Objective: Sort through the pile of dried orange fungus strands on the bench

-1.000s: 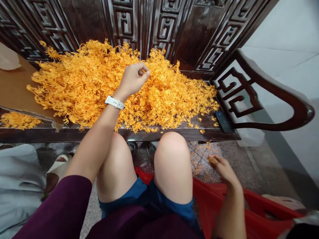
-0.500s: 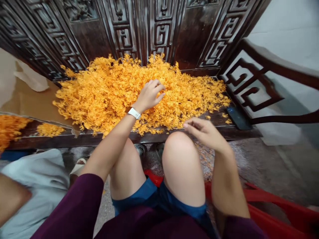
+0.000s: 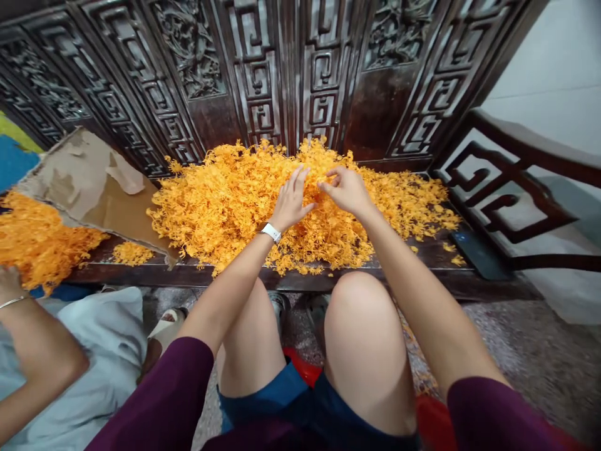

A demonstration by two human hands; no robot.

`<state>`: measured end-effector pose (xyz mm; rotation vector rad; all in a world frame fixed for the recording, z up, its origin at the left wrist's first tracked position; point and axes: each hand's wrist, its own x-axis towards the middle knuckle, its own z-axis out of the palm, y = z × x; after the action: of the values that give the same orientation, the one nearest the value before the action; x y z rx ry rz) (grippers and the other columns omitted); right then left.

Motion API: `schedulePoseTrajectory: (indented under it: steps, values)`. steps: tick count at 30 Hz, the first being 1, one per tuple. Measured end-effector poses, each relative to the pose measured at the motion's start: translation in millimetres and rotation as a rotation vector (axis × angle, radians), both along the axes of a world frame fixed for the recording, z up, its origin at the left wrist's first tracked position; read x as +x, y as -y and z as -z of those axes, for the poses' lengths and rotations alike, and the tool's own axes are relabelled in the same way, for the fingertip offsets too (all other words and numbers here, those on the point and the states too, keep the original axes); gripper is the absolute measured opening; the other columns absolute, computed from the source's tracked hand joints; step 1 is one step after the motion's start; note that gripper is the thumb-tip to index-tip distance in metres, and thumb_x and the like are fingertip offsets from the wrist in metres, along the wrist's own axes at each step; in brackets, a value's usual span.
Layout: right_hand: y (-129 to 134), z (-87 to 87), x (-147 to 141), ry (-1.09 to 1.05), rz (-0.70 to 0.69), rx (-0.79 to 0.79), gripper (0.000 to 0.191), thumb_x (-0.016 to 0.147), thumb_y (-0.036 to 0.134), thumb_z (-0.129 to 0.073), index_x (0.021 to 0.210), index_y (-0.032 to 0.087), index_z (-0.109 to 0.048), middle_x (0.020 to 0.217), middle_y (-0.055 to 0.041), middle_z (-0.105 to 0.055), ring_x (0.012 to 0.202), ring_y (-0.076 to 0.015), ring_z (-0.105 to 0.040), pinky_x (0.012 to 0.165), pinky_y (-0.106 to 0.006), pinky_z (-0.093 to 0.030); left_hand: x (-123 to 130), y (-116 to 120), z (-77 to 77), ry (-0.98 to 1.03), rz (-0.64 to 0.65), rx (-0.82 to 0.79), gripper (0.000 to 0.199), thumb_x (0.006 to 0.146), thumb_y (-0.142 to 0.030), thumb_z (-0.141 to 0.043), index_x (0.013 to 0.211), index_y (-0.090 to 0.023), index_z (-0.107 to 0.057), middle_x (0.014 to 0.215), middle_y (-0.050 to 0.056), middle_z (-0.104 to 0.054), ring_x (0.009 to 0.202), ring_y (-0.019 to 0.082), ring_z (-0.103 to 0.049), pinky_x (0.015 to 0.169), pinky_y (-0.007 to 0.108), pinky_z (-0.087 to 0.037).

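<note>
A wide heap of orange, flower-like plastic pieces (image 3: 225, 207) lies on the dark wooden bench. Over its middle is my left hand (image 3: 292, 202), with a white watch on the wrist, fingers stretched forward and thumb apart, nothing visible in it. To its right, my right hand (image 3: 348, 191) is at the heap with thumb and fingers drawn together in a pinch. Whether a piece sits between those fingertips is lost against the orange behind them.
A torn cardboard sheet (image 3: 101, 188) divides my heap from another orange pile (image 3: 42, 235) on the left, where a co-worker's hand (image 3: 9, 285) rests. A dark phone (image 3: 481, 254) lies by the carved armrest (image 3: 516, 188). Behind rises the carved bench back (image 3: 394, 106).
My right hand has moved from above my knee up to the heap, beside my left. The left fingers have straightened. The view has tilted up, bringing the co-worker's hand into sight.
</note>
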<state>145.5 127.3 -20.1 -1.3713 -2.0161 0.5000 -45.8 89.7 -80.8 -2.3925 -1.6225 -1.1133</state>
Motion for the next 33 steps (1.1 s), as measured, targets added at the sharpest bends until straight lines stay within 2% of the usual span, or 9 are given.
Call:
schedulePoseTrajectory:
  steps: [3,6,10,14,17,23,28,31,33]
  values:
    - [-5,-11.4,-1,-0.179,-0.105,-0.004,0.034,0.085,0.028,-0.072,0.117,0.019,-0.067,0.075,-0.0021,-0.064,0.069,-0.0209,-0.06,0.072,-0.039,-0.05,-1,1,-4.6,0.015,-0.026,-0.063,0.104,0.094,-0.059,-0.069,0.17,-0.026,-0.007,0.183,0.022,-0.013,0.169,0.037,-0.023,0.13,0.063,-0.037]
    - [-7,-20.0,-8,-0.235,-0.193,-0.004,0.033,0.079,0.022,-0.073,0.111,0.023,-0.064,0.071,0.0017,-0.057,0.065,-0.0183,-0.053,0.066,-0.037,-0.045,1,5,-13.6,-0.012,-0.078,-0.169,0.108,0.092,-0.05,-0.075,0.172,-0.02,-0.01,0.184,0.024,-0.008,0.165,0.042,-0.031,0.128,0.063,-0.038]
    - [2,-30.0,-26,-0.268,-0.237,0.018,0.032,0.074,0.023,-0.077,0.101,0.026,-0.06,0.066,0.0045,-0.047,0.061,-0.0162,-0.043,0.061,-0.036,-0.038,0,7,-19.0,0.043,-0.173,-0.233,0.107,0.086,-0.039,-0.082,0.172,-0.024,-0.019,0.183,0.022,-0.017,0.158,0.046,-0.041,0.121,0.067,-0.042]
    - [4,-43.5,-44,-0.495,-0.241,-0.048,0.028,0.078,0.028,-0.073,0.092,0.028,-0.048,0.065,0.0037,-0.043,0.061,-0.0159,-0.039,0.06,-0.035,-0.036,-4,2,-13.7,0.137,-0.262,-0.244,0.1,0.088,-0.044,-0.08,0.17,-0.027,-0.024,0.179,0.019,-0.029,0.155,0.043,-0.042,0.117,0.063,-0.046]
    - [-19,-53.5,-52,-0.598,-0.207,-0.057,0.029,0.082,0.032,-0.068,0.084,0.028,-0.04,0.068,0.0012,-0.042,0.065,-0.0171,-0.044,0.06,-0.035,-0.038,-5,2,-11.2,0.178,-0.301,-0.224,0.101,0.092,-0.05,-0.076,0.172,-0.022,-0.02,0.174,0.02,-0.036,0.148,0.038,-0.046,0.113,0.055,-0.047]
    - [-98,-66.2,-45,-0.673,-0.054,-0.089,0.05,0.08,0.034,-0.077,0.078,0.029,-0.028,0.066,0.0055,-0.033,0.058,-0.0136,-0.043,0.057,-0.031,-0.035,0,1,-12.6,0.197,-0.283,-0.25,0.093,0.096,-0.051,-0.073,0.171,-0.02,-0.027,0.159,0.02,-0.051,0.138,0.035,-0.05,0.107,0.051,-0.045]
    - [-112,-67.7,-32,-0.579,-0.007,-0.077,0.041,0.079,0.018,-0.073,0.077,0.029,-0.034,0.063,0.0069,-0.036,0.057,-0.0136,-0.045,0.059,-0.032,-0.04,-2,-3,-11.4,0.163,-0.297,-0.25,0.093,0.093,-0.047,-0.073,0.171,-0.023,-0.028,0.152,0.024,-0.056,0.136,0.042,-0.058,0.108,0.058,-0.048]
    - [-102,-55.0,-25,-0.4,-0.055,-0.036,0.037,0.069,0.006,-0.073,0.091,0.027,-0.051,0.068,0.0035,-0.054,0.065,-0.0189,-0.055,0.068,-0.04,-0.05,-8,-1,-12.3,0.108,-0.285,-0.283,0.087,0.094,-0.043,-0.072,0.169,-0.022,-0.033,0.156,0.026,-0.052,0.135,0.043,-0.058,0.109,0.061,-0.047]
    - [-94,-39.3,-20,-0.274,-0.094,-0.005,0.043,0.067,0.005,-0.072,0.103,0.023,-0.058,0.077,-0.0011,-0.063,0.075,-0.0235,-0.062,0.076,-0.045,-0.054,-12,4,-16.7,0.066,-0.289,-0.251,0.086,0.095,-0.044,-0.07,0.169,-0.02,-0.033,0.166,0.026,-0.04,0.142,0.045,-0.052,0.113,0.062,-0.044]
